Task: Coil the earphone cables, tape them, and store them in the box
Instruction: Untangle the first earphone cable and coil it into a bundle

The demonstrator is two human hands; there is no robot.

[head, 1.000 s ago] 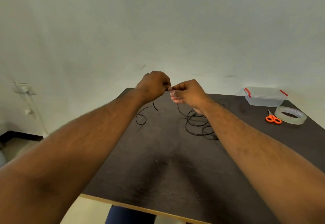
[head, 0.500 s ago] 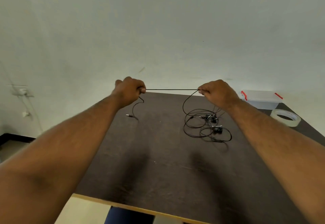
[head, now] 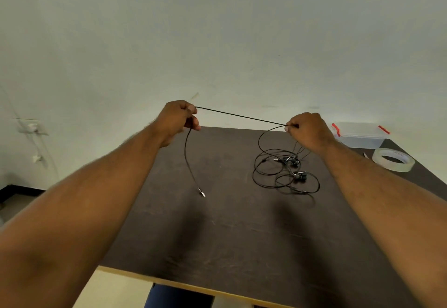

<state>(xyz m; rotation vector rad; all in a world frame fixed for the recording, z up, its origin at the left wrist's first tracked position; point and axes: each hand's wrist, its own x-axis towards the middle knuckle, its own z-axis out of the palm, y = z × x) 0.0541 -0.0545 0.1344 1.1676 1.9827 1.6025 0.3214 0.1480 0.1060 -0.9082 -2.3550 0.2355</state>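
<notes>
Both hands pinch a black earphone cable [head: 242,115], left hand [head: 177,120] and right hand [head: 308,130] stretching it taut above the counter [head: 217,235]; its remaining loops lie tangled below the right hand, the box [head: 361,136] nearby.

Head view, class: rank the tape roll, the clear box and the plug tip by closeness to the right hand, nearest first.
1. Clear box, just right of the right hand.
2. Tape roll, farther right, nearer the camera.
3. Plug tip, far to the left, below the left hand.

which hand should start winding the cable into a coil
Probably the left hand: it pinches near the free plug end. The right hand holds the cable by the tangle.
</notes>
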